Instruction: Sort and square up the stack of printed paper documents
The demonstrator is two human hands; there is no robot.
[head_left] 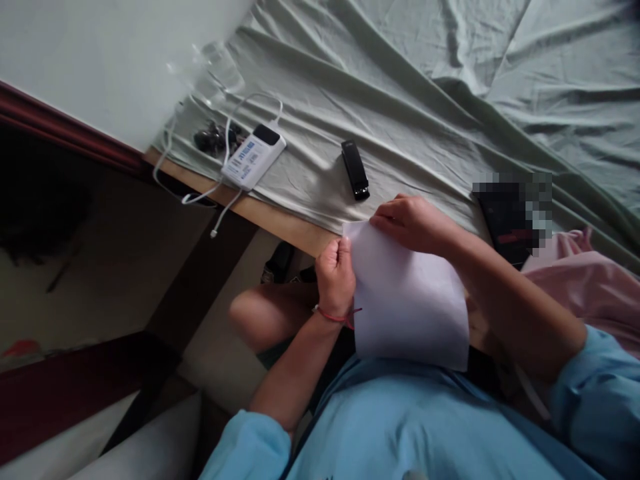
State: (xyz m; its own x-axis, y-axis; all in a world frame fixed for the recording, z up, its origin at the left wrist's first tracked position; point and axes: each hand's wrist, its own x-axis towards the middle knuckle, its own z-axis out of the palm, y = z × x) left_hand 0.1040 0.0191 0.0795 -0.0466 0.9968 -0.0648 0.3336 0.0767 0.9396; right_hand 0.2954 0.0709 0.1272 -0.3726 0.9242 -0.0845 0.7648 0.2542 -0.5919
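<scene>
Here, a sheet of paper [405, 300] held at the desk [280, 225] edge, left hand [336, 277] pinching its corner, right hand [413, 223] gripping the top edge, stapler [355, 170] and power bank [253, 159] lying beyond on green cloth [410, 100].

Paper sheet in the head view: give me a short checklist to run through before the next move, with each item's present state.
1. Left hand has a grip on the paper sheet at its left edge: ok.
2. Right hand holds the sheet's top edge: ok.
3. Sheet apart from other things: ok; the small black device lies apart from it on the green bedsheet.
4. Sheet flat and uncreased: cannot tell; its lower edge curves over the blue shirt.
5. Power bank away from both hands: ok.
6. One sheet or several: cannot tell.
</scene>
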